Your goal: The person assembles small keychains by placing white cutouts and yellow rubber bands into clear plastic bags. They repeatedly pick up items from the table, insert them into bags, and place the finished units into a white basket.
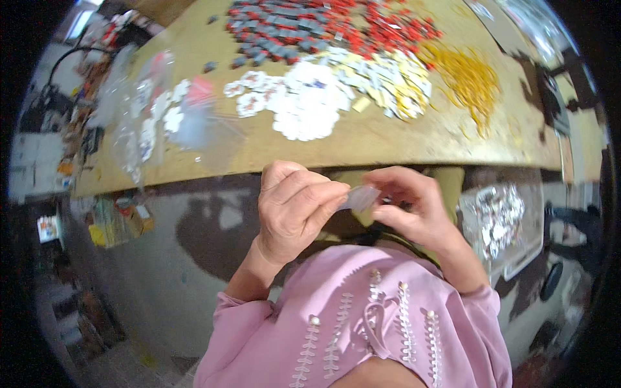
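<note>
Just off the table's front edge, both hands meet in front of my body around a small clear plastic bag (360, 198). My left hand (288, 204) is closed, pinching one end of the bag between thumb and fingertips. At its other end is my right hand (417, 204), thumb and fingers curled around the bag's edge. Something dark shows within the right hand's curl, too shadowed to make out. Beyond the hands lie a pile of white cards or labels (307, 107) and a flat stack of clear bags (200, 129).
Grey-and-red small parts (284, 29), red parts (388, 26), pale yellow and grey pieces (381, 74) and yellow rubber bands (469, 81) cover the table's far side. A clear plastic bin (501, 223) of shiny packets stands low at the right. Crumpled plastic bags (132, 110) lie left.
</note>
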Demonstrator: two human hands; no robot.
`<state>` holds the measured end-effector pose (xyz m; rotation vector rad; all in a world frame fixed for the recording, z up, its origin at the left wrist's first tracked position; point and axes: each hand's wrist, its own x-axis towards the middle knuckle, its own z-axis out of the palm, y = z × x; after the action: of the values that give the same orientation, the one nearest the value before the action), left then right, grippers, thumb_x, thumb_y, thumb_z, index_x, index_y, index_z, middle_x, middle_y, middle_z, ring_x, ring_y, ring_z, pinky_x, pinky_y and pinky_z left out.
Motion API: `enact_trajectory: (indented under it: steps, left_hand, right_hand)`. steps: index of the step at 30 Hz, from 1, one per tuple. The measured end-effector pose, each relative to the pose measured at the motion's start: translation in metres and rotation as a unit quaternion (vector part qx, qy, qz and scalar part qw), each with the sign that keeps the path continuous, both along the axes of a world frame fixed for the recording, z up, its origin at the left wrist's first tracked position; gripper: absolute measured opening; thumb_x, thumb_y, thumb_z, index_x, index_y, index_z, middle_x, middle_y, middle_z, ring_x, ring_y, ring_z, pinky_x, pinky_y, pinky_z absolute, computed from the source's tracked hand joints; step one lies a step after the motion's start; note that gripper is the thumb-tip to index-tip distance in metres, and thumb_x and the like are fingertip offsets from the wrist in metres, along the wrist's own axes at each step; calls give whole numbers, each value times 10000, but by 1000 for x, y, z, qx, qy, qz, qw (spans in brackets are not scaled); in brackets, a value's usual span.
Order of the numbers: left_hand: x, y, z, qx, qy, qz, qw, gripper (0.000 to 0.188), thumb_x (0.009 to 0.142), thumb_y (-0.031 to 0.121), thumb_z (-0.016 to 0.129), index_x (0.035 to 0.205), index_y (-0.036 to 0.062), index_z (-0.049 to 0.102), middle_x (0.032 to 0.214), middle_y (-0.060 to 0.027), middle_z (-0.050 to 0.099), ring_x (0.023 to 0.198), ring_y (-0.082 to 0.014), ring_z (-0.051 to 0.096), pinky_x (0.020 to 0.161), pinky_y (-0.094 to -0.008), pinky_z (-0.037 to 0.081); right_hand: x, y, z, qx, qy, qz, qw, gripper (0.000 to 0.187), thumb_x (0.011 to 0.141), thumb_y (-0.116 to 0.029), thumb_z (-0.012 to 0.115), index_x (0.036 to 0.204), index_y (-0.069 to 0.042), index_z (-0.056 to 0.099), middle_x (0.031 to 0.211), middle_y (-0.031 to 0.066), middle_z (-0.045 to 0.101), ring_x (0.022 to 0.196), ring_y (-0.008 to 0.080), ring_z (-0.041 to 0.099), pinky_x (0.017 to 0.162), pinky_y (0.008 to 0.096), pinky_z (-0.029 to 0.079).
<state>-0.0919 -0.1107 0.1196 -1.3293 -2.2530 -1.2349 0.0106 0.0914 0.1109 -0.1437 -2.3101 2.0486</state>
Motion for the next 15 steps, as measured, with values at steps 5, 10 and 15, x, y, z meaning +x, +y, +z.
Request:
enact_trajectory:
  steps: [5, 10, 15]
  left_hand:
    - [10, 39, -21, -39, -38, -109, 993, 166, 720, 84, 789, 857, 119, 702, 800, -3, 640, 790, -229, 567, 742, -348, 448]
    - [18, 63, -46, -54, -107, -171, 978, 130, 741, 58, 768, 832, 81, 679, 785, -44, 629, 786, -262, 573, 731, -375, 470]
    - [31, 84, -58, -41, -108, -142, 983, 223, 731, 19, 763, 926, 72, 671, 851, -69, 634, 836, -281, 591, 772, -377, 484]
  right_hand:
    - [30, 17, -18, -193, -141, -9, 971, 153, 990, -149, 622, 963, -8, 675, 805, 12, 676, 640, 54, 601, 553, 210, 495]
    - [58, 32, -32, -222, -197, 24, 954, 172, 993, -175, 625, 942, -18, 671, 773, 11, 663, 601, 36, 572, 523, 197, 471]
    - [72, 37, -58, -222, -165, -39, 960, 191, 962, -180, 673, 834, -41, 646, 699, -8, 637, 544, 21, 518, 477, 190, 416]
